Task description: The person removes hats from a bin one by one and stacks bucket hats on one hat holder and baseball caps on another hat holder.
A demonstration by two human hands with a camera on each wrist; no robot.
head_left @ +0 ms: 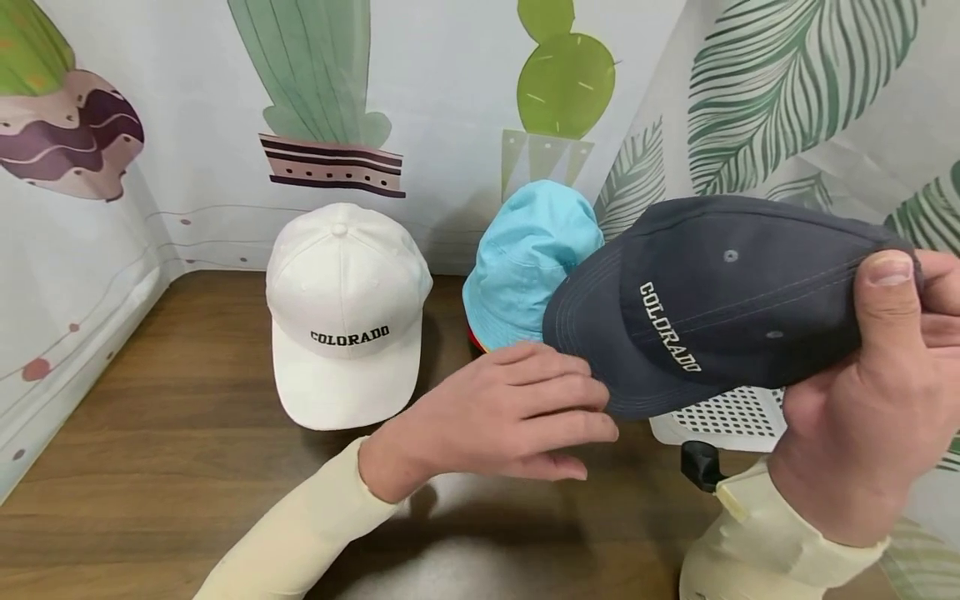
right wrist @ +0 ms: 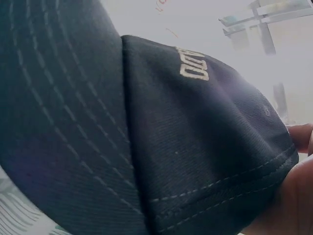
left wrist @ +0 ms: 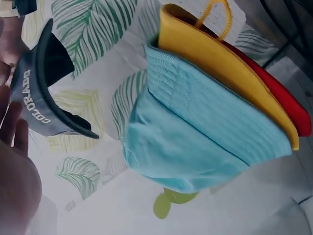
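A dark grey baseball cap (head_left: 735, 300) with COLORADO stitched on its front is held up by my right hand (head_left: 900, 375). That hand grips the back of the crown, thumb on top, and the brim points left. My left hand (head_left: 510, 412) is right at the brim's edge, palm down, fingers loosely extended. Behind the brim sits a light blue bucket hat (head_left: 532, 250), partly covered by the cap. The left wrist view shows it stacked with a yellow hat (left wrist: 220, 63) and a red hat (left wrist: 288, 107). In the right wrist view, the cap (right wrist: 195, 142) fills most of the picture.
A white baseball cap (head_left: 345, 317), also marked COLORADO, rests on the brown wooden table (head_left: 187, 400) at the left. Beneath the dark cap shows a white perforated plastic piece (head_left: 731, 421). Curtains with cactus and leaf prints (head_left: 450, 100) stand behind the table.
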